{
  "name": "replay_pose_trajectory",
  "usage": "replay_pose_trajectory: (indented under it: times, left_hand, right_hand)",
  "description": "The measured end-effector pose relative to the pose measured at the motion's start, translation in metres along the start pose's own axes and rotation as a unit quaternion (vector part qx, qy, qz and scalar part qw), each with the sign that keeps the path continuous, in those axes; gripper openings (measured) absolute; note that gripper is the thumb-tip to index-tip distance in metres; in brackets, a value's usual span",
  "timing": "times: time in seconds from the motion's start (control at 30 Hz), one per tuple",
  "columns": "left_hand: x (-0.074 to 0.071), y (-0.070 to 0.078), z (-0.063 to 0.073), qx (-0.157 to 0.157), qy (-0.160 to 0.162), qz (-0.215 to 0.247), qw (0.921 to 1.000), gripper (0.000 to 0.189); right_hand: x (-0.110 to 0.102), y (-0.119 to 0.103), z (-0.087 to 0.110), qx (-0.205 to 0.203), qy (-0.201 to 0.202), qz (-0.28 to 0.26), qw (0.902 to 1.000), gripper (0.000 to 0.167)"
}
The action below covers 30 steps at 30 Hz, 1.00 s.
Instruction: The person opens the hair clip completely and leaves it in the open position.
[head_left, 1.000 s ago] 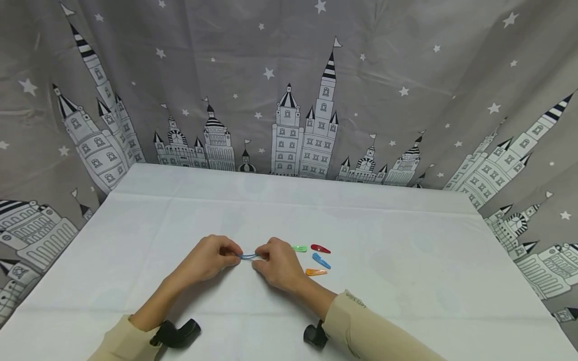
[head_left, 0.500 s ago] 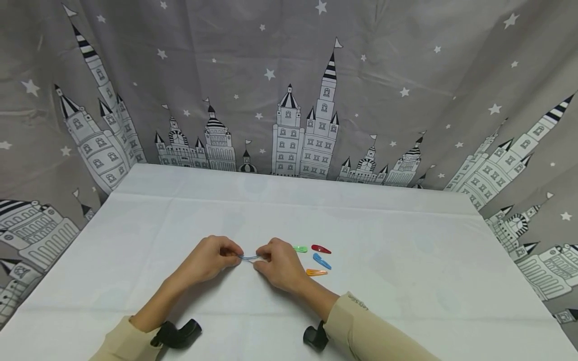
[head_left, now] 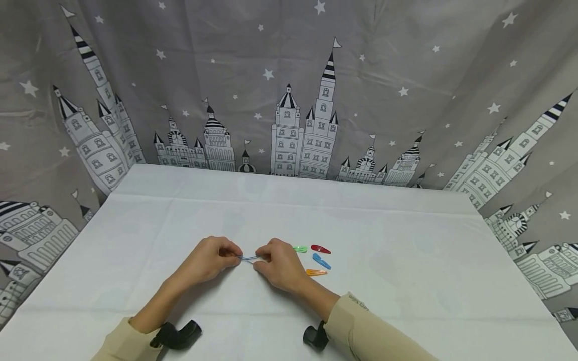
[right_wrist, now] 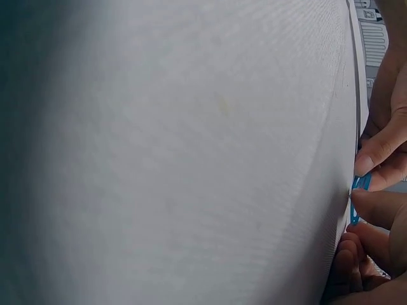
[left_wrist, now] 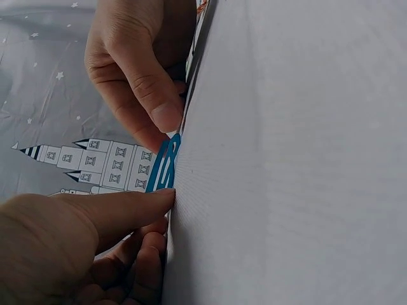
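A blue snap hair clip [head_left: 248,257] spans the gap between the two hands, its slim strips apart from each other. My left hand [head_left: 209,258] pinches its left end between thumb and fingers. At the other end, the right hand [head_left: 279,264] holds it with thumb and index finger. In the left wrist view, several strips of the clip [left_wrist: 163,166] show between the fingertips, close to the table surface. The right wrist view shows only small parts of the clip [right_wrist: 361,182]; fingers cover the rest.
Just right of the right hand lie a green clip [head_left: 300,248], a red clip [head_left: 320,248], another blue clip [head_left: 321,260] and an orange clip [head_left: 316,272]. They rest on a white-covered table [head_left: 406,281]. A grey castle-print curtain [head_left: 379,65] hangs behind it.
Very little differs. The right hand's fingertips have shifted slightly to the right; both hands keep their hold on the blue hair clip, and the loose clips lie as before.
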<state>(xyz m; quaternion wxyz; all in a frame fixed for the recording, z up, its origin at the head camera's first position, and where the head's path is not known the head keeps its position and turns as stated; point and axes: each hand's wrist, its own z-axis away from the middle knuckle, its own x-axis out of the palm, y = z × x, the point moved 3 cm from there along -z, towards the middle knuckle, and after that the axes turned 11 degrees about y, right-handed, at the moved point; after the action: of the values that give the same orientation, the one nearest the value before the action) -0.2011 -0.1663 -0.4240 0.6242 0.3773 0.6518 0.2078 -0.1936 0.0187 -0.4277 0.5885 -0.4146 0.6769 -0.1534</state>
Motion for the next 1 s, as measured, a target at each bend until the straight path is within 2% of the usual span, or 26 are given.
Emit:
replay_pose_trajectory:
  times: [0.73, 1.0]
  left_hand:
    - [-0.001, -0.002, 0.001, 0.010, 0.002, 0.001, 1.0000, 0.011]
    - [-0.002, -0.003, 0.002, 0.011, -0.002, 0.005, 0.9999, 0.016]
  right_hand:
    - [-0.008, -0.004, 0.007, 0.030, 0.002, -0.030, 0.9991, 0.025]
    - [-0.026, -0.001, 0.018, 0.049, -0.011, -0.069, 0.9963, 0.023]
